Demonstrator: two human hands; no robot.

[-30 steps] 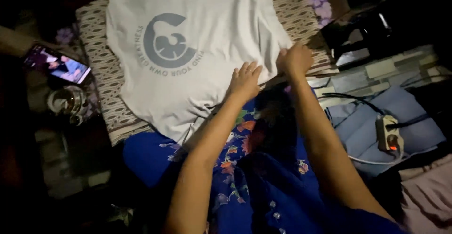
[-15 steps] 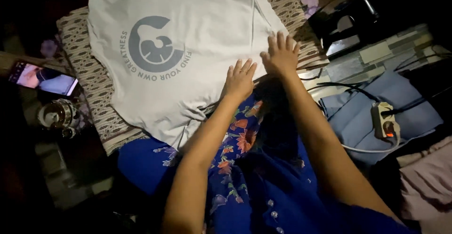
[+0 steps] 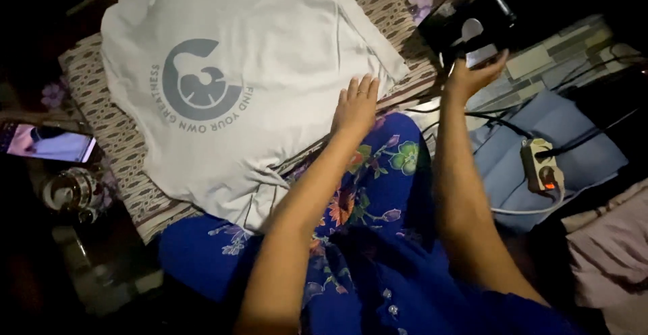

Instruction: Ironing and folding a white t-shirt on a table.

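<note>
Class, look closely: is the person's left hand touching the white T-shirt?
Touching. The head view shows the left hand lying flat, palm down, on the white T-shirt near its edge.

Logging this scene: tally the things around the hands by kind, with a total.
Shirts: 1, white shirt
Irons: 1, dark iron
Phones: 1, phone
Power strips: 1, power strip
Patterned mats: 1, mat
Hands: 2, left hand flat on the shirt, right hand at the iron
Total: 7
</note>
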